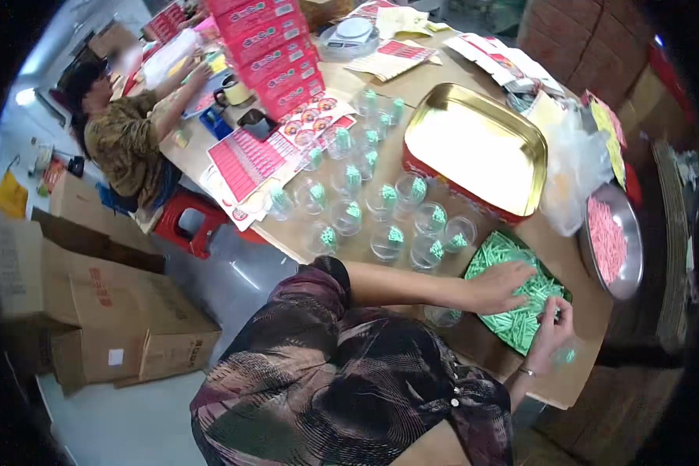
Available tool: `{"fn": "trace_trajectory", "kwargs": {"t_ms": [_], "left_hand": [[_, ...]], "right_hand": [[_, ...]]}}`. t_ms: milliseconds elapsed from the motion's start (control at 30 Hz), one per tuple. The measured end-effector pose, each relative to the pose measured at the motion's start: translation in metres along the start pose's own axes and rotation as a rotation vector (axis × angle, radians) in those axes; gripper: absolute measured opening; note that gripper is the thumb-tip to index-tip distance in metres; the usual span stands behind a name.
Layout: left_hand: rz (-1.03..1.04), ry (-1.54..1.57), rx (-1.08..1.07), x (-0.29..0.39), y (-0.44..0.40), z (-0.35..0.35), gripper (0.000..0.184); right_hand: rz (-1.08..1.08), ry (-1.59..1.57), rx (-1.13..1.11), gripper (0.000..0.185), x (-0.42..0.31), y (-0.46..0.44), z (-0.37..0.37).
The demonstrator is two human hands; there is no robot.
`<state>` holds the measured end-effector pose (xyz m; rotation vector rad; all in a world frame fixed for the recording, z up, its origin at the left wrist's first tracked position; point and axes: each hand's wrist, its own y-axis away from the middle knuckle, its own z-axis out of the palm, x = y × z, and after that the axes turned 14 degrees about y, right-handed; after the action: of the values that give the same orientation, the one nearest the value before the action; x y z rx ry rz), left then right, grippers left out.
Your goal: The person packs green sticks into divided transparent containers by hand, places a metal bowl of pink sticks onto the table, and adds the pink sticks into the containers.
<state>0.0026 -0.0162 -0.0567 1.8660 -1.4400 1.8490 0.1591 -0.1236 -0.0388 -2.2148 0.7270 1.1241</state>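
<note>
A tray heaped with short green sticks (497, 260) lies at the table's near right. My left hand (505, 286) reaches across from the left and rests on the sticks, fingers stretched forward and slightly bent. Over the tray's near right edge, my right hand (553, 326) has its fingers curled together at the sticks; what they hold, if anything, is hidden. Beside that wrist is a clear cup (567, 355) with a little green in it. Several clear cups (386, 242) holding green sticks stand left of the tray. Another cup (443, 314) is partly under my left forearm.
A large gold-lined tin (474, 144) stands behind the green tray. To the right, a metal bowl (637, 264) holds pink sticks. Printed sheets (245, 163), stacked red boxes (276, 58) and a scale (353, 35) are farther back. Another person (124, 140) sits at the far left.
</note>
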Motion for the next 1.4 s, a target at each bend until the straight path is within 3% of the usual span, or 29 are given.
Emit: {"fn": "trace_trajectory", "kwargs": {"t_ms": [33, 133, 333, 467, 800, 900, 1067, 1133, 1200, 1300, 1333, 1400], "left_hand": [[0.026, 0.01, 0.074, 0.002, -0.001, 0.003, 0.041], [-0.291, 0.271, 0.063, 0.016, -0.011, 0.008, 0.034], [-0.229, 0.346, 0.3, -0.004, -0.014, 0.048, 0.023], [-0.284, 0.253, 0.239, -0.015, -0.016, 0.053, 0.018], [-0.327, 0.504, 0.392, -0.005, -0.02, 0.054, 0.021], [-0.479, 0.595, 0.465, -0.002, -0.025, 0.058, 0.024], [-0.352, 0.517, 0.427, 0.016, -0.018, 0.047, 0.026], [-0.274, 0.448, 0.435, 0.036, -0.018, 0.044, 0.023], [-0.262, 0.518, 0.36, 0.034, -0.016, 0.042, 0.019], [-0.352, 0.304, 0.037, 0.017, -0.013, 0.017, 0.012], [-0.322, 0.199, 0.123, 0.013, -0.014, 0.01, 0.024], [-0.16, -0.196, 0.094, -0.003, -0.021, -0.009, 0.058]], "right_hand": [[0.029, 0.01, -0.036, 0.007, -0.001, -0.002, -0.003], [0.018, -0.11, -0.071, 0.01, -0.018, 0.001, 0.01], [-0.044, -0.118, 0.032, 0.012, 0.002, 0.01, 0.029], [-0.566, 0.403, 0.28, 0.014, 0.002, 0.007, 0.03], [0.048, -0.141, -0.037, 0.013, -0.011, 0.013, 0.022], [0.081, -0.241, 0.02, 0.01, -0.002, 0.011, 0.028], [0.006, -0.217, 0.064, 0.004, -0.025, 0.025, 0.031], [-0.123, -0.175, 0.105, 0.002, -0.039, 0.028, 0.036], [-0.232, -0.109, 0.099, 0.005, -0.044, 0.026, 0.028], [0.104, -0.274, -0.201, 0.007, -0.027, 0.026, 0.003], [0.114, -0.227, -0.211, 0.008, -0.022, 0.027, -0.003], [0.113, -0.169, -0.245, 0.009, -0.015, 0.032, -0.012]]}}
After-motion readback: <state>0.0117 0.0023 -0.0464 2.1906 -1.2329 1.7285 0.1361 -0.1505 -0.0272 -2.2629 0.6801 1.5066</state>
